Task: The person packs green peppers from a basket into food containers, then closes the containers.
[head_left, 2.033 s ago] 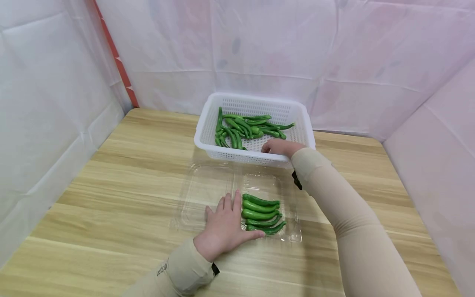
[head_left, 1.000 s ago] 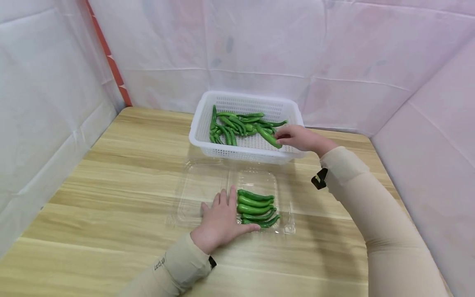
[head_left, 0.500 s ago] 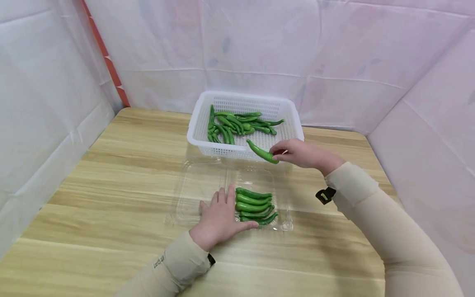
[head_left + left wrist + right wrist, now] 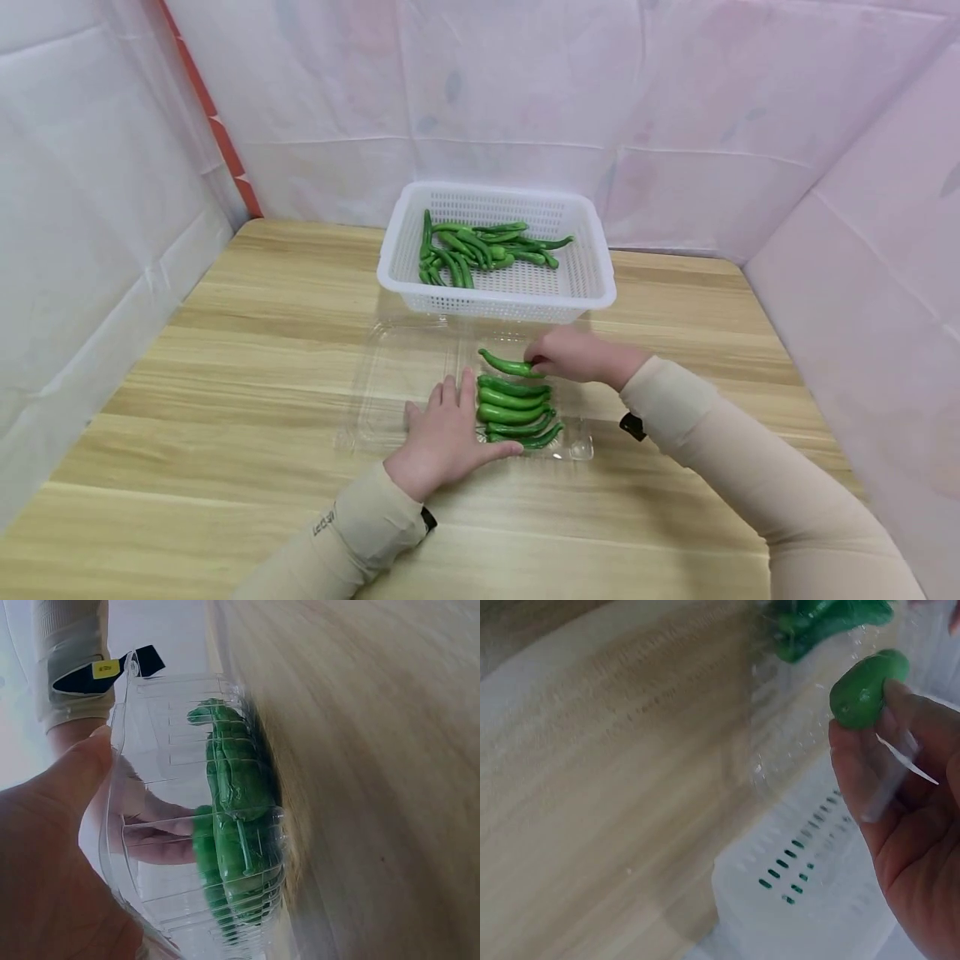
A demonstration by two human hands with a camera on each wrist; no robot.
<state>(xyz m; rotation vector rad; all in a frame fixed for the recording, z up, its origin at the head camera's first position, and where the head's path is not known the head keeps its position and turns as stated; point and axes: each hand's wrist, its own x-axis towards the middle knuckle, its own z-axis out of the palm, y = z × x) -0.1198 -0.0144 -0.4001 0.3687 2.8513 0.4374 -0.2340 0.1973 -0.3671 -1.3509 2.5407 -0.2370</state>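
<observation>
My right hand pinches a green chili pepper by its right end, over the right half of a clear plastic clamshell box. Below that pepper in the head view, several green peppers lie side by side in the same half. My left hand rests with spread, straight fingers along the middle fold and the front rim. From the left wrist view, the left thumb lies at the clear wall, with peppers behind it. In the right wrist view, thumb and fingertips hold the pepper at its end.
Behind the box stands a white perforated plastic basket with a heap of green peppers, mostly toward its left and middle. The wooden table reaches back to white sheet walls on three sides. A red strip runs down the back left corner.
My right hand picked a pepper out of the basket and brought it forward over the box, above the row of peppers. The left hand has stayed at the box.
</observation>
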